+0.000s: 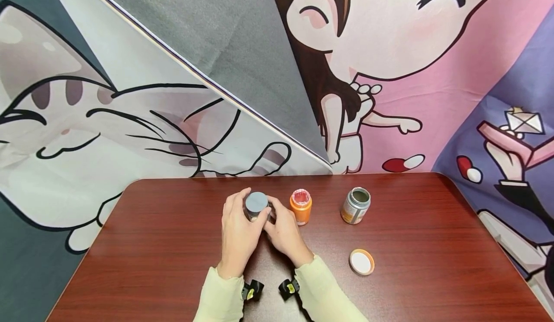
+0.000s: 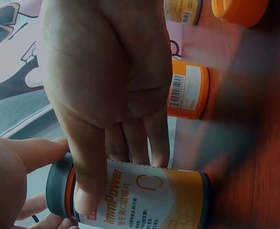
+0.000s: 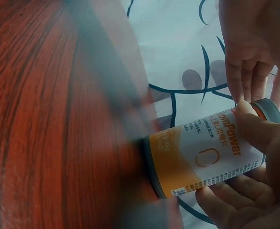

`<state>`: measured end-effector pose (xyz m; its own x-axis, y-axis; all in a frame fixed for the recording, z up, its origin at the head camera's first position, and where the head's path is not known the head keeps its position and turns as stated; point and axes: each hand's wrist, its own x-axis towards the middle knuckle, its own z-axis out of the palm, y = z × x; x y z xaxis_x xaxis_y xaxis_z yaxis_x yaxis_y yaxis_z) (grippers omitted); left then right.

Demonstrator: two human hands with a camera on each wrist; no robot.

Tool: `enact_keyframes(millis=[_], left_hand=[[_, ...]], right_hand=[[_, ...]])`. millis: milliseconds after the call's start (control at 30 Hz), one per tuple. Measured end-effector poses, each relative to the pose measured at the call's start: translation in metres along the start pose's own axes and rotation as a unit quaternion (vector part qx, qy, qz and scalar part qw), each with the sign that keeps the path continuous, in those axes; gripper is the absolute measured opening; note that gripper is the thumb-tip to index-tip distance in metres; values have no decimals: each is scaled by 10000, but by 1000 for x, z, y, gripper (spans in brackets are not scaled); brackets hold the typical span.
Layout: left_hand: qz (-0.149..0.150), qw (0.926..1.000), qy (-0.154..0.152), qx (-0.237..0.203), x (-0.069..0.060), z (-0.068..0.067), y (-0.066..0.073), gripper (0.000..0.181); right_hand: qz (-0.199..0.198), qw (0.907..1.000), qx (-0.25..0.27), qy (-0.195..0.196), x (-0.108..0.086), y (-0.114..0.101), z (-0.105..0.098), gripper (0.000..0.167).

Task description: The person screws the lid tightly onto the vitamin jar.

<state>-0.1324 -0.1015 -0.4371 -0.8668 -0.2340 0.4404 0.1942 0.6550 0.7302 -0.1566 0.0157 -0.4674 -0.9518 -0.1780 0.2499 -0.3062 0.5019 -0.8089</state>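
Observation:
A vitamin jar (image 2: 144, 195) with a white and orange label stands upright between both hands. Its dark grey lid (image 1: 257, 202) faces up and looks seated on the jar. My left hand (image 1: 238, 230) grips the lid, its fingers and thumb around the rim. My right hand (image 1: 285, 233) holds the jar's body, thumb across the label (image 3: 202, 152) and fingers behind it, as the right wrist view shows. Whether the jar's base touches the table is hard to tell. Just right of the right hand stands an orange bottle (image 1: 301, 212) with its top uncovered.
Farther right on the wooden table (image 1: 151, 245) is a second grey-rimmed jar (image 1: 356, 206), also uncovered. An orange-edged cap (image 1: 361, 262) lies nearer the front with its white inside up. A cartoon-printed cloth (image 1: 372, 62) hangs behind the table's back edge.

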Motion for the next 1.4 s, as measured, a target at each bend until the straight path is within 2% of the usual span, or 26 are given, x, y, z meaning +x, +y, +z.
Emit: enact_keyframes(millis=[200,533,767,1100,1267,1400], left_hand=[[-43,10000,-71,22,1,-1,-1,60],[194,9980,-581,139,5,-6,-2,54],[242,9983,-527,28,4,-4,-3,58],[-56,9998,-177,3,2,-2,0,62],[-89,9998,-175,3,1,-1,0,60],[-2,9994,-337,44,3,-3,-1,56]], right_hand=[[66,10000,-37,-37,0,0,0,46],[34,10000,-26,1,0,2,1,43],[-74,9999,-19,68,0,3,1,41],[11,10000,-45,1,0,2,1,48],[-31,10000,-43,28,0,2,1,45],[-28,10000,-23,8,0,2,1,45]])
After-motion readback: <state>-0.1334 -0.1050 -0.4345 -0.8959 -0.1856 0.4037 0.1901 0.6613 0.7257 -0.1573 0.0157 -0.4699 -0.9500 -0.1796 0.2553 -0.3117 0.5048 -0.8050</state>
